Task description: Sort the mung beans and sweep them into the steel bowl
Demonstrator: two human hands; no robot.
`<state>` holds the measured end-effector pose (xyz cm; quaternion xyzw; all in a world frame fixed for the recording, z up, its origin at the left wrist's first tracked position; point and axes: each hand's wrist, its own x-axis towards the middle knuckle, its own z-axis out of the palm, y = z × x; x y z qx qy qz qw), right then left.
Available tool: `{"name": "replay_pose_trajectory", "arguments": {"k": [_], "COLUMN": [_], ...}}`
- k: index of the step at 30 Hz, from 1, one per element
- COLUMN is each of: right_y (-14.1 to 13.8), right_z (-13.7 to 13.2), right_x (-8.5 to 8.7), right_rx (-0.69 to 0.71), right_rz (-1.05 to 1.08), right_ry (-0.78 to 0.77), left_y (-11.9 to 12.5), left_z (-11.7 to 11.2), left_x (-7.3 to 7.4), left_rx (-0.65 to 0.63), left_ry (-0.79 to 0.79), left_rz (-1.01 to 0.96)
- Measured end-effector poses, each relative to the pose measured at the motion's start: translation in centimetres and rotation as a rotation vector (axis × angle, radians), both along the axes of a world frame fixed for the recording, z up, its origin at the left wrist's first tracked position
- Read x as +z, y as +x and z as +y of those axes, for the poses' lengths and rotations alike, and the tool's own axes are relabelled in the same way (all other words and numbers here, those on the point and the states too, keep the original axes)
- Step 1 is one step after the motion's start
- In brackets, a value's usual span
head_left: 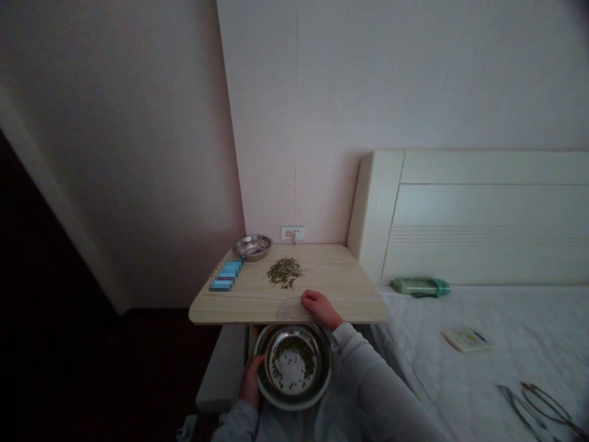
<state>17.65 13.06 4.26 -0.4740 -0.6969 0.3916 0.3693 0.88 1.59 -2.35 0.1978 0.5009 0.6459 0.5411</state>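
Observation:
My left hand (251,382) is closed on the left rim of a metal bowl (291,382), held under the table's front edge. It looks nested in a wider bowl (324,383), and small green-brown grains (307,356) lie scattered inside. At the front edge of the wooden table (340,270), my right hand (317,305) has its fingers curled on the edge of a thin, clear round sheet or lid (291,309). Beyond that hand, a loose pile of similar green-brown grains (285,272) is spread over the tabletop.
Another metal bowl (253,247) stands at the table's back left, beside a blurred blue item (226,275). A wall socket (292,233) is behind. On the bed (432,331) at right lie a green bottle (420,286), a small flat pack (468,339) and glasses (547,402).

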Motion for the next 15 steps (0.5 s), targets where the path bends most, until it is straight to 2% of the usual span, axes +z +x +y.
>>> {"name": "replay_pose_trajectory", "arguments": {"k": [6, 15], "right_y": [0.2, 1.4], "right_z": [0.1, 0.9], "right_x": [-0.1, -0.4], "right_rx": [0.003, -0.086], "right_rz": [0.146, 0.599], "right_ry": [-0.045, -0.025], "left_y": [-0.3, -0.5], "left_z": [-0.4, -1.0], "left_x": [-0.1, 0.7], "left_rx": [-0.037, -0.082], "left_ry": [-0.039, -0.146], "left_rz": [0.014, -0.226]}}
